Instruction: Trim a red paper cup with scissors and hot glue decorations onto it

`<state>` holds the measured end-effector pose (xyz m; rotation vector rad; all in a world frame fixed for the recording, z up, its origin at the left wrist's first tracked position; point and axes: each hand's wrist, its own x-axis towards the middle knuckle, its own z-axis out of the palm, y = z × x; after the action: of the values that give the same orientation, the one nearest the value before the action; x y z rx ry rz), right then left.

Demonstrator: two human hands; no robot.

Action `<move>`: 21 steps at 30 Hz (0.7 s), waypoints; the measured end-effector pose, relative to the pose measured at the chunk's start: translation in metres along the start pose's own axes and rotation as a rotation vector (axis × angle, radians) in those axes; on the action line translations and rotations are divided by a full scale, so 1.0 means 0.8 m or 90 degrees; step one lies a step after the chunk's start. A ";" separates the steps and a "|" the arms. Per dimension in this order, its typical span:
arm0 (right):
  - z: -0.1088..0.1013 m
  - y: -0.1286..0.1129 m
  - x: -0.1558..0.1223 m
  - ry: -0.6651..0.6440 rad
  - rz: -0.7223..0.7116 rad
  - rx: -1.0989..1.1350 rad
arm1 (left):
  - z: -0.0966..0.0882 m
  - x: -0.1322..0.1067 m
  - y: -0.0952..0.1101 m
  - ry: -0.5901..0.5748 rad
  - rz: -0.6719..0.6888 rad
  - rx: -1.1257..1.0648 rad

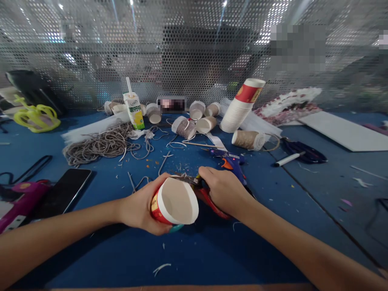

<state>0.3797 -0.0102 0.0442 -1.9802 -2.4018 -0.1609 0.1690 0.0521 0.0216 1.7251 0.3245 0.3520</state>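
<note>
Left hand (142, 208): clamped around the near-left side of a red-and-white paper cup (178, 202), apart from the right hand (220, 190).
Right hand: closed on the handles of a pair of red-handled scissors (212, 204), just right of the cup.
Paper cup: held above the blue table (273, 258), between both hands, tilted with open mouth toward the camera.
Scissors: pointed leftward, with dark blades at the cup's far rim; hard to tell how wide apart.
Blue glue gun (232, 159): lying just beyond the right hand, showing an orange trigger.
Grey cord (98, 147): heaped in loose loops beyond the left hand, near an upright drink carton (135, 111) with a white straw.
Cord-wrapped cup (245, 139): on its side, in front of a leaning stack of paper cups (241, 107).
Phone (68, 188): flat on the table at left, beside a magenta tool (27, 198).
White marker (289, 159): at right, near a white board (345, 129).
Perforated metal screen (145, 60): standing across the background, behind everything on the table.
</note>
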 end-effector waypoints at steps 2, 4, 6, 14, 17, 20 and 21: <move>0.000 0.000 -0.001 0.006 -0.002 0.004 | -0.001 0.000 0.000 -0.011 -0.002 0.000; -0.001 0.001 -0.001 0.016 -0.009 0.014 | -0.001 0.000 0.001 -0.024 -0.010 -0.016; -0.001 0.002 0.000 0.038 -0.006 0.041 | -0.001 -0.001 0.003 -0.025 -0.019 -0.038; 0.004 0.008 0.008 0.066 -0.005 0.193 | 0.000 0.002 0.013 -0.066 0.002 -0.085; 0.005 0.010 0.008 0.015 -0.038 0.141 | 0.000 0.001 0.012 -0.076 -0.023 -0.111; 0.004 0.010 0.007 -0.011 -0.059 0.098 | -0.001 0.000 0.010 -0.093 -0.036 -0.158; 0.004 0.010 0.007 -0.016 -0.065 0.085 | -0.001 0.000 0.009 -0.095 -0.041 -0.165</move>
<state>0.3869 -0.0032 0.0423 -1.8153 -2.4591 0.0217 0.1686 0.0519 0.0289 1.4740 0.2145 0.2066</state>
